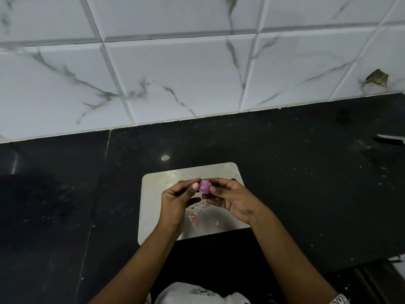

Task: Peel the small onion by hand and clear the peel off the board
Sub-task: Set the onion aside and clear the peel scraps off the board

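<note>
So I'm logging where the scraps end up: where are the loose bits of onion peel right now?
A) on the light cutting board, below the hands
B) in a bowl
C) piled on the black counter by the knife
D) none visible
A: the peel scraps lie on the cutting board, under the hands holding the onion.

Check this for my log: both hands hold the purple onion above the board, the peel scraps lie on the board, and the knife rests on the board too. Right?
Only the knife is wrong. In the head view the knife lies on the black counter at far right, away from the board. Both hands, left and right, hold the onion over peel scraps.
</note>
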`<action>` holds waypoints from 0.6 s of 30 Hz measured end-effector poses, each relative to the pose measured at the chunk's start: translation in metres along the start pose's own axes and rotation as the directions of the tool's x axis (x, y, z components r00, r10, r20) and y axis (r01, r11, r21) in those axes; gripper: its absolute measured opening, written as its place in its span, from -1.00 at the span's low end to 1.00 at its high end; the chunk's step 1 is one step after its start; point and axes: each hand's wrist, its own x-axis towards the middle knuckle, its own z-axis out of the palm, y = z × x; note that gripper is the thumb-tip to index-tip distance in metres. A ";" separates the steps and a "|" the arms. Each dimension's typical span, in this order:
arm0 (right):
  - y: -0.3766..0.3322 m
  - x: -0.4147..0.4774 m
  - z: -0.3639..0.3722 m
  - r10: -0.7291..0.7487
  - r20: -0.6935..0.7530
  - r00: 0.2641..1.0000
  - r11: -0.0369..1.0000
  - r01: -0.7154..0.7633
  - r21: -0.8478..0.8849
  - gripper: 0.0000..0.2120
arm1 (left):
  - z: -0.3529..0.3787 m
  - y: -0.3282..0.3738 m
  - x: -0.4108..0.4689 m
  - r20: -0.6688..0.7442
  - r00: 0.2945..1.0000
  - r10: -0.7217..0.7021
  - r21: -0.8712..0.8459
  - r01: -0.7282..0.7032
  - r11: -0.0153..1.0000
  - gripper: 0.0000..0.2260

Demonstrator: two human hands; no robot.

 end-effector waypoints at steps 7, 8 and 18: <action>-0.010 -0.016 -0.073 -0.197 -0.320 0.927 0.929 0.071 -0.364 -0.69 | -0.032 -0.020 0.011 -0.210 0.963 0.169 0.403 -0.072 0.912 -0.80; -0.011 -0.017 -0.090 -0.219 -0.354 0.909 0.907 0.057 -0.416 -0.68 | -0.042 -0.027 0.012 -0.210 0.953 0.219 0.519 -0.081 0.851 -0.80; -0.018 -0.004 -0.178 -0.375 -0.294 0.879 0.469 -0.093 -0.878 -0.61 | -0.060 -0.051 0.018 -0.166 0.933 0.318 0.762 -0.083 0.642 -0.77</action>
